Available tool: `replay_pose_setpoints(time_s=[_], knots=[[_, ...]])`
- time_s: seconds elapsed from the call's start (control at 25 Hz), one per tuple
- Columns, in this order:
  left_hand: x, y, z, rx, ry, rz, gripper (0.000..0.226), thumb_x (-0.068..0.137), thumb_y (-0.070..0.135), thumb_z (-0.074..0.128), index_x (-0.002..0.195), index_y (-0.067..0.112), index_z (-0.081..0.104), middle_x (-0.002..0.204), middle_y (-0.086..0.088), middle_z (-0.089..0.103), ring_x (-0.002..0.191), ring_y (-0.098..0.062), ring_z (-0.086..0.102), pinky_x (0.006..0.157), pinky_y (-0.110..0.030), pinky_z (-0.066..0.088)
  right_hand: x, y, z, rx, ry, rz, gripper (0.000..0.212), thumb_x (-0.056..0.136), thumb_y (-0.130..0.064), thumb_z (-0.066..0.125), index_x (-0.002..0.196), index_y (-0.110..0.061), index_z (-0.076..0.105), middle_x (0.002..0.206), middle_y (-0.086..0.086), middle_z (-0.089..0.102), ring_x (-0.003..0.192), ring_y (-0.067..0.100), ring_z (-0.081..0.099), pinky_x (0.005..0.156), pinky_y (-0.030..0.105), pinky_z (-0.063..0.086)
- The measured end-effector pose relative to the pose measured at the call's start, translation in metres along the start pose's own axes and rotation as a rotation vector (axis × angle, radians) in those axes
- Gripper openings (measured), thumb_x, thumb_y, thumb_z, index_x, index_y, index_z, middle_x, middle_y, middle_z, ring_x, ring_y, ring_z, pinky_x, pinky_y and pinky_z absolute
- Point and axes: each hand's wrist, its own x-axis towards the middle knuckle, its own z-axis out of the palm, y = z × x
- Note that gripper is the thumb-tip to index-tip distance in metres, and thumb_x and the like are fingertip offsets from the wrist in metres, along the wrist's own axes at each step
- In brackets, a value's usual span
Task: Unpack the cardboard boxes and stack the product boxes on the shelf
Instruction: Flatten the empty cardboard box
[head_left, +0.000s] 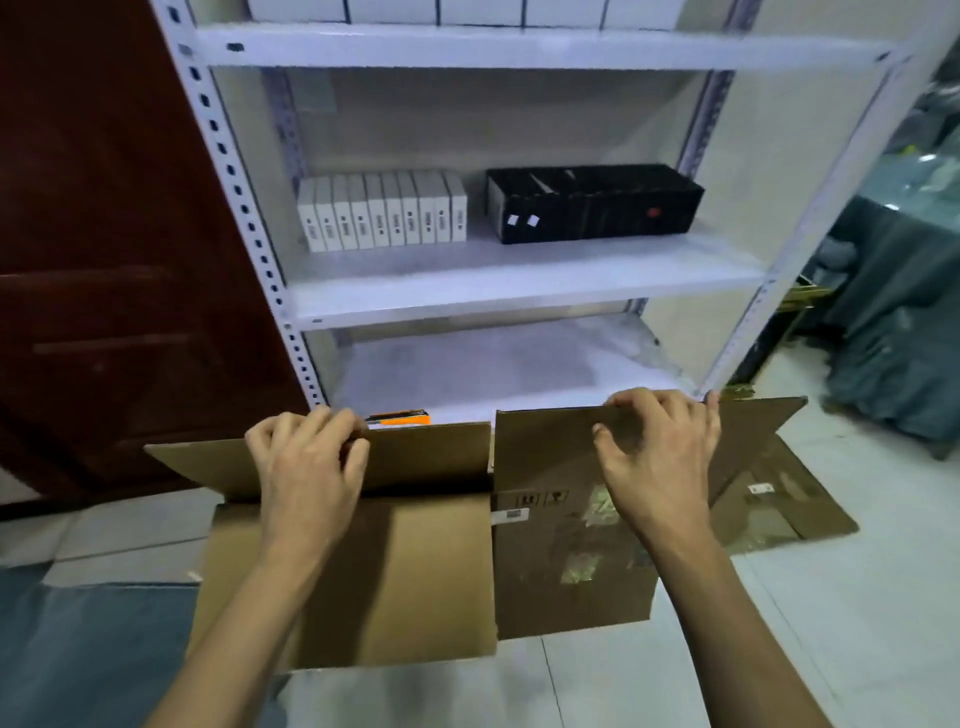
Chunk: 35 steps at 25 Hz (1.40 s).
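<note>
A brown cardboard box (415, 571) stands on the floor in front of a white metal shelf (519, 275). My left hand (306, 467) grips the top edge of the box's left flap. My right hand (660, 457) grips the top edge of the right flap, fingers curled over it. Behind the left flap an orange and black product box (397, 417) peeks out. On the middle shelf stand a row of white product boxes (382, 215) and a block of black product boxes (595, 202). More white boxes (467, 10) line the top shelf.
A dark red door (104, 234) is at the left. Flattened cardboard (769, 499) lies on the tiled floor to the right of the box. Grey wrapped bundles (898, 338) fill the right side. The bottom shelf board (493, 364) is bare at its middle.
</note>
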Motion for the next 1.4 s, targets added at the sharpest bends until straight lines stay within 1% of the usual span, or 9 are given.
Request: replay_pose_setpoints(time_s=[0.12, 0.24, 0.52, 0.64, 0.76, 0.84, 1.08, 1.32, 1.4], knots=[[0.01, 0.061, 0.025, -0.029, -0.043, 0.049, 0.019, 0.087, 0.031, 0.048, 0.087, 0.021, 0.064, 0.08, 0.003, 0.058, 0.078, -0.028, 0.05, 0.083, -0.045, 0.03, 0.006, 0.061, -0.028, -0.032, 0.01, 0.064, 0.024, 0.079, -0.025, 0.079, 0.101, -0.025, 0.068, 0.103, 0.005, 0.062, 0.116, 0.031, 0.053, 0.126, 0.048, 0.004], [0.014, 0.134, 0.051, -0.042, -0.066, 0.103, 0.024, 0.087, 0.034, 0.045, 0.087, 0.02, 0.065, 0.081, 0.001, 0.059, 0.08, -0.028, 0.051, 0.086, -0.046, 0.031, 0.013, 0.131, -0.062, -0.056, 0.031, 0.11, 0.026, 0.079, -0.024, 0.079, 0.103, -0.023, 0.069, 0.103, 0.007, 0.063, 0.116, 0.032, 0.053, 0.126, 0.048, 0.005], [0.027, 0.273, 0.093, -0.101, -0.065, 0.153, 0.023, 0.086, 0.034, 0.046, 0.085, 0.021, 0.066, 0.079, 0.003, 0.06, 0.078, -0.026, 0.049, 0.087, -0.044, 0.03, 0.029, 0.252, -0.123, -0.081, 0.062, 0.2, 0.026, 0.082, -0.026, 0.079, 0.106, -0.026, 0.068, 0.11, 0.004, 0.063, 0.121, 0.027, 0.051, 0.127, 0.048, 0.0], [0.036, 0.324, 0.116, -0.163, -0.092, 0.166, 0.018, 0.084, 0.03, 0.051, 0.083, 0.022, 0.067, 0.077, 0.004, 0.06, 0.076, -0.025, 0.049, 0.086, -0.042, 0.029, 0.032, 0.298, -0.147, -0.096, 0.076, 0.246, 0.025, 0.083, -0.024, 0.079, 0.105, -0.025, 0.068, 0.108, 0.004, 0.063, 0.12, 0.028, 0.052, 0.126, 0.051, 0.003], [0.043, 0.37, 0.142, -0.217, -0.112, 0.199, 0.002, 0.082, 0.019, 0.067, 0.082, 0.021, 0.068, 0.077, 0.004, 0.06, 0.077, -0.023, 0.047, 0.086, -0.043, 0.029, 0.038, 0.339, -0.164, -0.131, 0.104, 0.292, 0.026, 0.083, -0.023, 0.079, 0.106, -0.024, 0.067, 0.109, 0.005, 0.063, 0.121, 0.028, 0.052, 0.126, 0.05, 0.002], [0.047, 0.399, 0.161, -0.242, -0.148, 0.215, 0.009, 0.081, 0.014, 0.074, 0.083, 0.021, 0.068, 0.079, 0.004, 0.061, 0.079, -0.023, 0.047, 0.088, -0.044, 0.029, 0.042, 0.364, -0.173, -0.144, 0.112, 0.346, 0.028, 0.084, -0.023, 0.079, 0.109, -0.025, 0.067, 0.112, 0.005, 0.062, 0.124, 0.027, 0.05, 0.127, 0.047, -0.003], [0.072, 0.477, 0.221, -0.323, -0.178, 0.266, 0.005, 0.085, 0.02, 0.064, 0.082, 0.024, 0.066, 0.079, 0.005, 0.061, 0.08, -0.021, 0.047, 0.09, -0.042, 0.029, 0.07, 0.443, -0.181, -0.222, 0.105, 0.421, 0.026, 0.085, -0.027, 0.077, 0.109, -0.025, 0.068, 0.115, 0.002, 0.062, 0.127, 0.024, 0.048, 0.126, 0.043, -0.008], [0.105, 0.544, 0.278, -0.355, -0.212, 0.257, 0.019, 0.081, 0.031, 0.048, 0.079, 0.026, 0.067, 0.077, 0.008, 0.06, 0.079, -0.021, 0.05, 0.086, -0.041, 0.029, 0.114, 0.51, -0.182, -0.259, 0.076, 0.45, 0.024, 0.089, -0.022, 0.074, 0.113, -0.025, 0.067, 0.12, 0.005, 0.061, 0.131, 0.027, 0.045, 0.126, 0.044, -0.01], [0.116, 0.564, 0.296, -0.363, -0.223, 0.252, 0.02, 0.082, 0.032, 0.047, 0.08, 0.027, 0.067, 0.076, 0.009, 0.059, 0.079, -0.019, 0.049, 0.086, -0.04, 0.028, 0.132, 0.533, -0.179, -0.268, 0.069, 0.458, 0.024, 0.09, -0.021, 0.073, 0.113, -0.024, 0.067, 0.121, 0.006, 0.061, 0.132, 0.028, 0.045, 0.126, 0.045, -0.009]])
